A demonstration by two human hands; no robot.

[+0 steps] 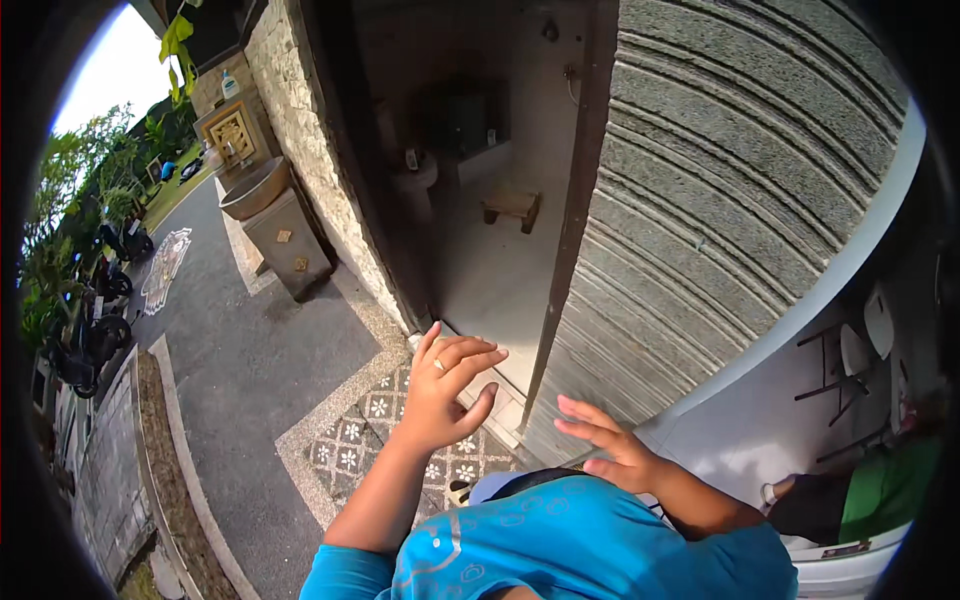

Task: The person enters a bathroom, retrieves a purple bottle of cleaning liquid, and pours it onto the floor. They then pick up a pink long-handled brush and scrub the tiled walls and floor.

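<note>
Grey ribbed stone wall, biggest thing in view: rough, pebbly bands split by dark horizontal grooves that bow with the lens; smoother toward its foot, light edge strip on the right. It stands ahead and right; the right hand is nearest its foot.

Dim doorway with a pale grey floor, left of the wall, ahead of the left hand. Dark brown upright door frame between doorway and wall. Low brown four-sided stool inside.

Dark floor tiles with white flower motifs, pebbled border, below the doorway. Pale threshold strip just beyond the left hand.

Left hand: released, raised, fingers loosely bent, thumb apart. Right hand: released, fingers extended leftward.

Gold-coloured ring on a left finger.
</note>
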